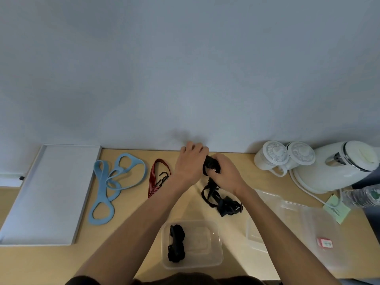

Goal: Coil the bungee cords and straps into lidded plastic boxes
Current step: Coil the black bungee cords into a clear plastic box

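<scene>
Closest to the front edge of the wooden table (127, 212), a clear plastic box (216, 262) stands open-topped between the person's forearms. One coiled black bundle (176, 245) lies along its left side, and the box floor shows bare to the right of it. Just to the right, a second clear box (255, 237) is partly covered by the right forearm, so I cannot tell what it holds. Beyond that lie flat clear plastic pieces (304, 219), lids or a bag, I cannot tell which, with a small red label (324, 242) on them.

Farther in, the loose tail of a black strap (224, 202) sprawls on the table and runs up into the hands. The left hand (191, 163) and the right hand (224, 173) are pressed close together, fingers of both curled round the strap's gathered upper end, held just above the tabletop.

To the left of the hands lies a red striped bungee cord (157, 177) with black hooks. Left of that lies a looped blue strap (111, 182), and then a shallow white tray (47, 192) at the table's left end.

Against the grey wall on the right stand two lidded white mugs (269, 159), touching, beside a white kettle (345, 163). A green note (336, 208) and a water bottle (364, 196) lie near the kettle's base.
</scene>
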A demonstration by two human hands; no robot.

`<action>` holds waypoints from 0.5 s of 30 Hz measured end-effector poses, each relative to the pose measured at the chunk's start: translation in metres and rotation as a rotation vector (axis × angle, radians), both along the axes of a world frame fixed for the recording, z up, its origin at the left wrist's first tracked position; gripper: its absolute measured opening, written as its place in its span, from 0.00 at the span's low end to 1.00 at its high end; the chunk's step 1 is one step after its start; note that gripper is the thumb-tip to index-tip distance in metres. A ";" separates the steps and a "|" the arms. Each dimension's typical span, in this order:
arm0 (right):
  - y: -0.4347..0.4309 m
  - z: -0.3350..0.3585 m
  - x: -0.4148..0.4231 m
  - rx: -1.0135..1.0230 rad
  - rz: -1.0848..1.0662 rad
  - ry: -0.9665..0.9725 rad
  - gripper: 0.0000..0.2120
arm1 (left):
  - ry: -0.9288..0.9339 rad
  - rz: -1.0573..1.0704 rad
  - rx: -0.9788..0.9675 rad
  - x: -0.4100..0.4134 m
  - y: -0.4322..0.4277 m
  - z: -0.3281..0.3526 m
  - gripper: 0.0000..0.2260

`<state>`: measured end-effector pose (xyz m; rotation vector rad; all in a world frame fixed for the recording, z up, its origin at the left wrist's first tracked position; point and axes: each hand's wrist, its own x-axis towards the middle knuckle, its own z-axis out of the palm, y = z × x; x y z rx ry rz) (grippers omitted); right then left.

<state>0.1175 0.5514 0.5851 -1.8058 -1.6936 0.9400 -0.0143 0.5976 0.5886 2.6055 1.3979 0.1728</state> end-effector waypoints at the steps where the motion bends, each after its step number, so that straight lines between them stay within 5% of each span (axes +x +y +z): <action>1: 0.000 0.002 0.001 0.003 -0.016 0.033 0.10 | -0.024 0.007 0.005 -0.001 0.002 0.004 0.14; 15: -0.004 -0.022 0.026 -0.062 -0.136 -0.442 0.08 | -0.476 0.194 -0.267 -0.019 0.002 0.070 0.11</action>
